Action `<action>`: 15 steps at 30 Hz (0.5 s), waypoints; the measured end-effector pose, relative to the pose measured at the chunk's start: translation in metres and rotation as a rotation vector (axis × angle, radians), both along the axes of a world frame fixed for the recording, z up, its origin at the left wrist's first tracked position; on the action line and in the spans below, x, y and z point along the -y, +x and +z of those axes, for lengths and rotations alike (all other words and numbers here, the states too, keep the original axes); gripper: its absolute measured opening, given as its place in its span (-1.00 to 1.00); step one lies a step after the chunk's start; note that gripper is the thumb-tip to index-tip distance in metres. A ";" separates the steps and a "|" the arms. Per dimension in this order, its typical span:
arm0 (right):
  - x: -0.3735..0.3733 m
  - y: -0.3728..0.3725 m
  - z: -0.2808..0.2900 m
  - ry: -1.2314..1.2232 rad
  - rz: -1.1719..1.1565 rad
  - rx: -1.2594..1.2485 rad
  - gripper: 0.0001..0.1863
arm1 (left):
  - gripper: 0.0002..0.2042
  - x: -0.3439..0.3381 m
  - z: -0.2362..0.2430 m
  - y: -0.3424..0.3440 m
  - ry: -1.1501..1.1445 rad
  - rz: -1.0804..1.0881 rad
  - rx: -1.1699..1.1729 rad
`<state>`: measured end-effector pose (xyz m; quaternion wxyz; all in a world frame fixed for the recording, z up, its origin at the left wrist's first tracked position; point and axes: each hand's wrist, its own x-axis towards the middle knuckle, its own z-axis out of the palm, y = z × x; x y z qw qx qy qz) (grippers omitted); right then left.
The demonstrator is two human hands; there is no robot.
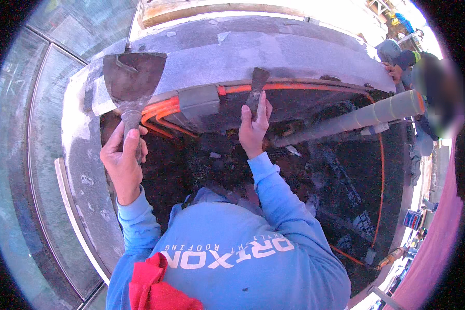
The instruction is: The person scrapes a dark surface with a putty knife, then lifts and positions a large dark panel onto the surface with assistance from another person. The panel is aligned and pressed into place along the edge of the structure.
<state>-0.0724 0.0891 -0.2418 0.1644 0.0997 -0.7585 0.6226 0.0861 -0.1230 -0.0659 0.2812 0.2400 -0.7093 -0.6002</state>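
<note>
My left hand (121,160) is closed round the handle of a wide putty knife (134,77), held blade up. Dark grey paste coats its broad blade, with a raised ridge near the tip. My right hand (254,126) grips a narrower putty knife (258,82), its smeared blade pointing up with the index finger laid along it. Behind both blades runs a grey, paste-coated curved ledge (294,57). The narrow blade overlaps the ledge's lower edge in view; I cannot tell whether it touches.
Orange conduit (315,87) runs under the ledge, through a grey box (200,101). A thick grey pipe (367,116) slants across the dark pit (305,175). Glass panels (51,103) stand on the left. At the right edge is another person, with a hand (395,72) at the ledge.
</note>
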 end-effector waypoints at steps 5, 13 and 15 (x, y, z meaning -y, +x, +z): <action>0.011 -0.012 -0.024 0.227 -0.100 -0.208 -0.41 | -0.69 0.010 -0.002 0.007 0.001 0.010 0.016; 0.011 -0.005 -0.039 0.163 -0.003 -0.157 -0.47 | -0.70 0.021 -0.002 0.011 0.026 0.033 -0.009; 0.012 -0.002 -0.032 0.210 -0.021 -0.197 -0.47 | -0.70 0.022 -0.003 0.013 0.037 0.001 -0.009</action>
